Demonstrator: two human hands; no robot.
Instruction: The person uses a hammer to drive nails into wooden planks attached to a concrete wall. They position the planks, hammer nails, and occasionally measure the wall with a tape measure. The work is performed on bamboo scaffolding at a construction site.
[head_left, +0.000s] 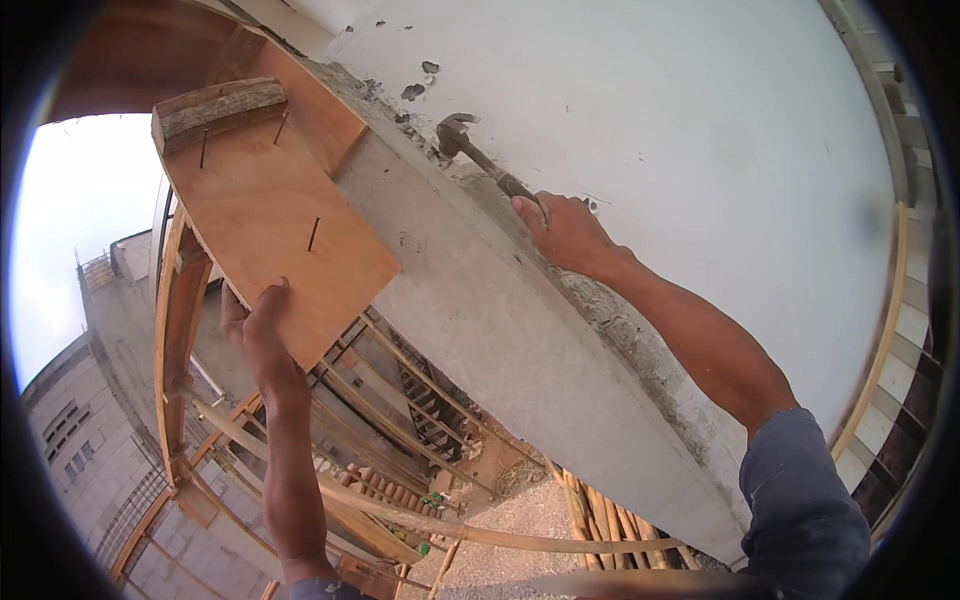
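Item 1, left grip (258, 328): closed on the lower left edge of a flat orange-brown plywood panel (290, 215), thumb pressed on the upper face, the other fingers mostly hidden at the edge and behind it. Item 2, the panel: tilted, extending up and away from the left grip, its right-hand corner overlapping the view of a grey concrete ledge (520, 370); whether the 2 touch there cannot be told. Item 3, nails, 3 pieces, dark, projecting from the panel face: 2 near the upper end, 1 (314, 233) lower down, nearer the left grip's thumb and just above it in view. Item 4, rough wooden strip (222, 112), 1 piece, lying across the panel's upper end, well apart from the left grip. Item 5, right grip (572, 232): wrapped firmly around the lower handle of a claw hammer (482, 162), no gap visible between fingers and handle. Item 6, the hammer: 1 piece, head directed up and left of the right grip, near the seam of the ledge and a white wall (700, 150), apart from the panel and nails. Item 7, the wall: chipped in dark patches near the hammer head. Item 8, below: bamboo poles (600, 520), gravel (515, 510) and a curved timber frame (172, 370).
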